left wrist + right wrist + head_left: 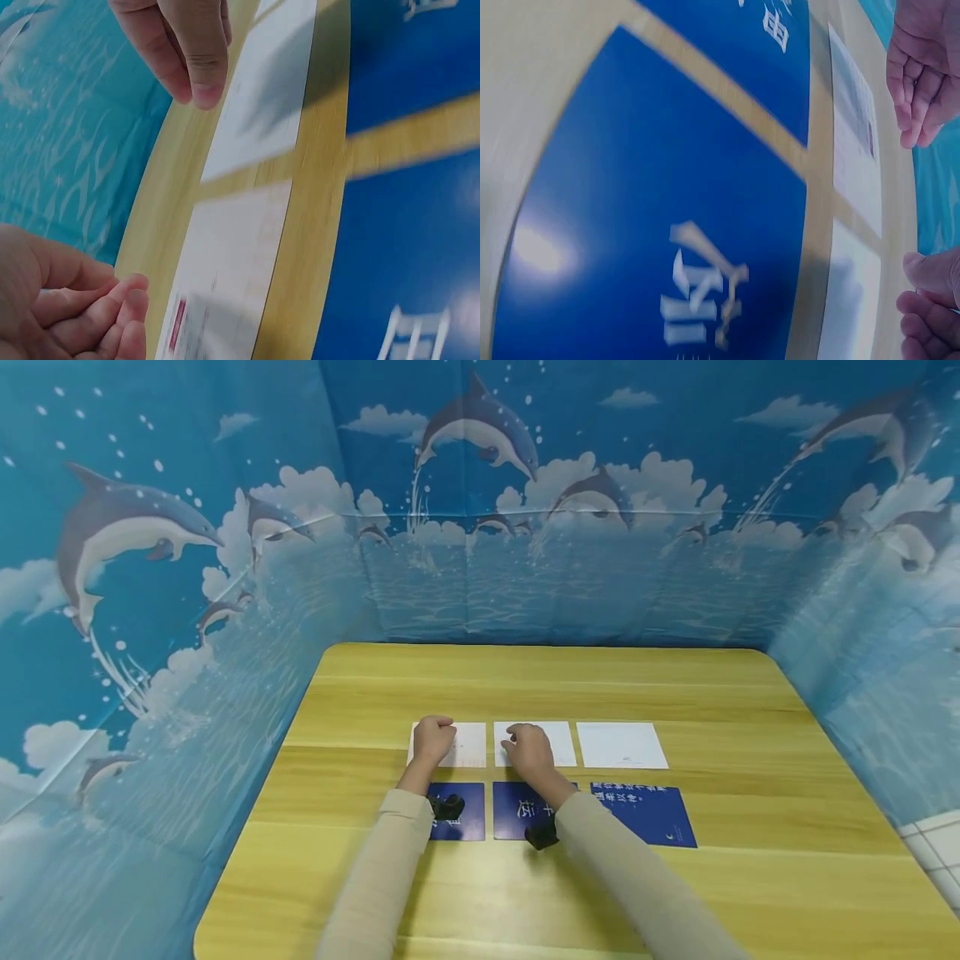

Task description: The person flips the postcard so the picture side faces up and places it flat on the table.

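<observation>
My left hand [433, 740] is over the left white card [470, 745], its fingers loosely bent with nothing between them. In the left wrist view the same hand [75, 315] is beside that card [232, 247], which has small print and a red strip. My right hand [531, 752] hovers above the middle white card [557, 742], casting a shadow. Its fingers [922, 326] droop and hold nothing. Under the wrists lie the left blue card [471, 822] and the middle blue card [510, 818], both with light lettering.
To the right lie a third white card [622, 745] and a third blue card [667, 822] with white writing. The cards form two rows on a yellow wooden table [360, 693]. Dolphin-printed sheeting [600, 577] rises behind and beside the table.
</observation>
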Motion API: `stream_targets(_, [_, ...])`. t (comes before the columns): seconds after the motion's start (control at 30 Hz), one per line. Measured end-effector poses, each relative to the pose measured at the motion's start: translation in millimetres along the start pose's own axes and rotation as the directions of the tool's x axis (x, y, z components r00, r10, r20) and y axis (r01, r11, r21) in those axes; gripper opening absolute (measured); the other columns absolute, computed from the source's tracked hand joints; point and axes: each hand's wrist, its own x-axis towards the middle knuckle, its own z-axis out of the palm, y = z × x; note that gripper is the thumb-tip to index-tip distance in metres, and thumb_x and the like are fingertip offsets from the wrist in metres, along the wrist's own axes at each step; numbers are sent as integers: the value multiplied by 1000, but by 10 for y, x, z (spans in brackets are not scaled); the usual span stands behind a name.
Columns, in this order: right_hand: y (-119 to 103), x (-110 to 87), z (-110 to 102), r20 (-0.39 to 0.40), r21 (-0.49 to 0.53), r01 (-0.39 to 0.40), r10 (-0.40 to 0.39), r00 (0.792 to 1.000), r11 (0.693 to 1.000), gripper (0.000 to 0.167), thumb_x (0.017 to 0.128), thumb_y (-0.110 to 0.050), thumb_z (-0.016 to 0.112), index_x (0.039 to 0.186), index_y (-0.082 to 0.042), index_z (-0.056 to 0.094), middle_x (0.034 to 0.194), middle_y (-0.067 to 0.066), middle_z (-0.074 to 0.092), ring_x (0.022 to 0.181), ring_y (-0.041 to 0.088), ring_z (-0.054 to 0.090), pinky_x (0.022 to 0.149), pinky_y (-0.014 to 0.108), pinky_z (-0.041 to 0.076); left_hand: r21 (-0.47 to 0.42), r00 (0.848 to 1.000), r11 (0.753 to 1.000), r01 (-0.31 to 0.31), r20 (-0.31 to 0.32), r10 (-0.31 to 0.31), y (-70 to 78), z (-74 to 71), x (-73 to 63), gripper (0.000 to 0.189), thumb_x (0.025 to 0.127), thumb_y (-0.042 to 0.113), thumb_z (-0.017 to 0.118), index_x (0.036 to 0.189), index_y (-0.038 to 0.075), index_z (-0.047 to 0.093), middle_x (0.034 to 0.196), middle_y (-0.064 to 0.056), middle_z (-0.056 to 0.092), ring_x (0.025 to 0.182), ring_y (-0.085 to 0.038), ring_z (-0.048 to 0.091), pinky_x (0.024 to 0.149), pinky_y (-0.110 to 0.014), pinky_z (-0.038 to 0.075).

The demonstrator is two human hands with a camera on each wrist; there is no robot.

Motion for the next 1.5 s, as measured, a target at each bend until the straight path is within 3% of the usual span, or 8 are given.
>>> stream_targets(0.43, [518,-43,-268,7,190,-164,166,986,968,23,85,-1,59,106,8,64,95,19,65,89,32,61,76,42,48,-60,992,998,-22,122,29,134,367,-117,33,92,7,45,119,-6,58,109,-20,61,42,-9,30,45,-24,29])
stream_targets(0.63, [749,-100,-384,1,210,-208,212,977,955,26,87,-2,57,109,11,61,99,24,63,92,35,59,74,43,48,-28,986,999,-42,162,46,205,493,-183,31,93,7,45,118,-7,58,114,-19,60,55,-14,46,54,-27,38])
stream_targets(0.7, [792,-121,-419,9,213,-223,226,974,951,27,87,-3,57,110,11,60,101,24,62,92,35,59,74,43,48,10,985,997,-76,156,74,205,536,-198,30,92,6,45,115,-7,60,111,-18,61,65,-15,52,58,-27,40])
stream_targets(0.77, [825,-138,-443,17,203,-232,233,972,951,28,86,-4,58,110,12,60,100,24,63,90,33,60,73,43,48,46,982,992,-114,154,106,198,575,-206,25,90,2,44,90,-8,66,84,-14,64,60,-15,47,54,-25,35])
stream_targets(0.87, [845,-155,-468,29,182,-252,251,967,950,24,85,-4,60,103,11,63,92,23,64,78,28,59,66,38,47,76,979,985,-157,145,145,193,613,-215,30,84,-3,42,54,1,43,51,-2,38,49,-12,27,48,-24,23])
stream_targets(0.93, [848,-161,-478,41,174,-272,269,962,946,16,84,-4,60,89,11,64,78,22,61,64,23,52,59,34,42,82,977,983,-166,151,153,201,626,-221,36,82,-5,40,53,10,25,50,1,18,48,-13,14,48,-25,16])
stream_targets(1.33, [893,-178,-428,23,197,-276,277,961,941,42,81,2,58,57,-12,26,52,-2,18,47,13,18,46,27,18,99,985,986,-131,126,118,249,660,-260,36,75,-7,39,49,14,26,46,4,19,43,-11,15,41,-23,16])
stream_targets(1.5, [879,-200,-421,4,192,-272,276,961,943,19,79,1,59,61,-2,53,56,8,47,52,16,37,48,30,34,107,987,986,-130,108,119,246,680,-264,36,76,-6,40,49,14,26,46,4,19,43,-10,15,41,-23,16])
